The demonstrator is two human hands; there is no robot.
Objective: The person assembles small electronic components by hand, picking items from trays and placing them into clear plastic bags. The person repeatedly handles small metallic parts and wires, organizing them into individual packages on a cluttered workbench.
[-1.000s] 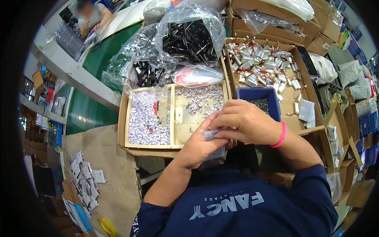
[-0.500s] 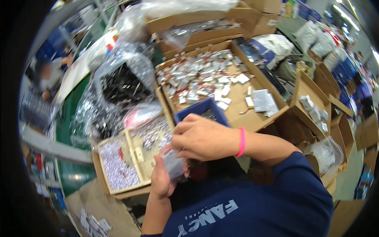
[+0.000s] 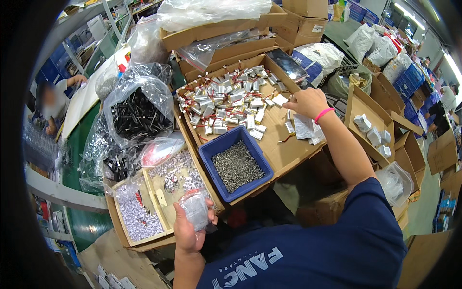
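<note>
My left hand (image 3: 188, 230), low in the middle, is closed around a small clear plastic bag (image 3: 195, 210) with greyish-white contents I cannot make out. My right hand (image 3: 309, 102), with a pink wristband, reaches over the right side of a shallow cardboard box (image 3: 301, 154). Its fingers are bent and drawn together beside some silver battery cells; whatever lies between the fingertips is hidden. Many silver pouch batteries (image 3: 231, 98) with red wires are heaped in that box. Under my right hand lie flat, white-grey packets (image 3: 304, 127).
A blue bin (image 3: 206, 161) of small metal screws stands between my arms. To the left are a divided wooden tray (image 3: 159, 204) of small white parts and a plastic bag of black pieces (image 3: 142, 113). At right, a carton (image 3: 350, 113) holds white blocks. Another person (image 3: 53, 98) sits far left.
My right hand has left the plastic bag and moved up and right to the batteries, uncovering the blue bin. My left hand keeps the bag, slightly lower and further left.
</note>
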